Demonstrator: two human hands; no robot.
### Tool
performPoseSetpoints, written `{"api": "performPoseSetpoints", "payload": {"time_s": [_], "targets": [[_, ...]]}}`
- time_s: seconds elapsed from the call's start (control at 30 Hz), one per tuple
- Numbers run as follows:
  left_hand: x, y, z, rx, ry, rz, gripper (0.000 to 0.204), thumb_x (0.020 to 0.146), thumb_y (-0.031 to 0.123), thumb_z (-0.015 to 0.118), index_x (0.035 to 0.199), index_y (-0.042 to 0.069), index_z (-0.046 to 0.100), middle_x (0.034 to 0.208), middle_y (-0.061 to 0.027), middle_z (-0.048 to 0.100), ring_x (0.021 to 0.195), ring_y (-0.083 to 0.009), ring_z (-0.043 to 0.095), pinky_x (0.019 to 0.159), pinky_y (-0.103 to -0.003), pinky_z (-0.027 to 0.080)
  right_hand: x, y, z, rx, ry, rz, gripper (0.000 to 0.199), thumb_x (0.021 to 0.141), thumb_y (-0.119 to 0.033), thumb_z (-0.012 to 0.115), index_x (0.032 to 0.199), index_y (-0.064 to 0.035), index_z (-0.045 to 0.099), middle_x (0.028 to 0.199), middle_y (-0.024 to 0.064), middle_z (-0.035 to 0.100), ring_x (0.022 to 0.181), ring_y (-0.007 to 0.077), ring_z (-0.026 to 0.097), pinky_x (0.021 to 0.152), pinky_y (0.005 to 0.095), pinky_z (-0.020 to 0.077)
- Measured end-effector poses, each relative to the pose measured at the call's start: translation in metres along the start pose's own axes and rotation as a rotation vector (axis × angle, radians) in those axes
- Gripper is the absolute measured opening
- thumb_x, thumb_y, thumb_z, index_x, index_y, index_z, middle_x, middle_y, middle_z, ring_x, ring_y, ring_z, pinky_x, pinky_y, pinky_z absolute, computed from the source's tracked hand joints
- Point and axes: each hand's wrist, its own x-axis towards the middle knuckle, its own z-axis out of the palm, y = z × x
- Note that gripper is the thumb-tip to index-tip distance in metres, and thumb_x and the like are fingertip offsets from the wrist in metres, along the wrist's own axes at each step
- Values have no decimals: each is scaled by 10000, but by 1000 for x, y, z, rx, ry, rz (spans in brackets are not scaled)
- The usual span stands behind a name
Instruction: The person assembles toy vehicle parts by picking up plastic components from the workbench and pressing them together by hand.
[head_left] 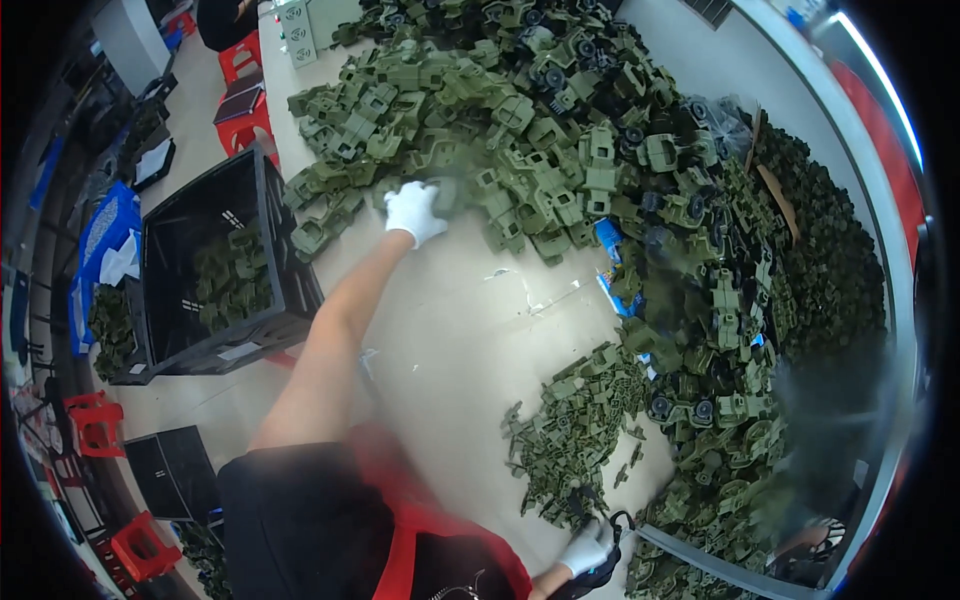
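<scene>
My left hand (413, 212), in a white glove, reaches out to the near edge of a large heap of green toy vehicle bodies (500, 110). Its fingers curl at a blurred green toy vehicle body (450, 195) on the pale tabletop (450, 330). Low in the view, close to my body, my right hand (588, 548) also wears a white glove. Its fingers are bent beside a black object (603, 575) whose kind I cannot make out. Just beyond it lies a pile of small green plastic parts (580, 430).
A black crate (205, 345) with green parts inside stands left of the table. More vehicle bodies with black wheels (705, 410) line the right side, near a grey metal rail (720, 565). Blue scraps (620, 290) lie among them. Red stools (145, 545) stand on the floor.
</scene>
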Motion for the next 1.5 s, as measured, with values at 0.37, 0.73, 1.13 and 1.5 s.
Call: {"api": "performPoseSetpoints", "payload": {"time_s": [0.37, 0.73, 1.13, 1.5], "targets": [[-65, -1, -42, -339, 163, 695, 209, 766, 303, 615, 855, 135, 703, 981, -125, 639, 888, -311, 622, 677, -445, 500, -70, -152, 165, 119, -648, -444, 241, 817, -83, 659, 1042, 0, 667, 1051, 174, 659, 939, 307, 634, 865, 374, 482], [19, -187, -61, -201, -108, -85, 442, 1003, 435, 327, 1412, 299, 426, 1466, -155, 393, 1306, -371, 407, 1091, -379, 329, -118, -177, 247, 408, -1285, 305, 812, 882, -349, 642, 1508, -115, 181, 1357, 191, 469, 1142, 302, 544, 824, 422, 520], [-59, -97, -22, -1103, -474, 101, 559, 928, 333, 615, 1394, 72, 450, 1351, -63, 509, 1256, -166, 447, 1045, -304, 360, -117, -224, 312, 994, -914, 723, 620, 858, -82, 676, 1399, -6, 382, 1285, 133, 551, 1124, 261, 560, 896, 394, 486], [-118, -50, -18, -257, 303, 277, 503, 760, 252, 717, 1212, 67, 594, 1256, -176, 538, 1111, -359, 532, 962, -408, 442, -118, -281, 309, 278, -987, 191, 570, 776, -360, 774, 1167, 26, 622, 1158, 126, 655, 1051, 239, 606, 904, 325, 448]]}}
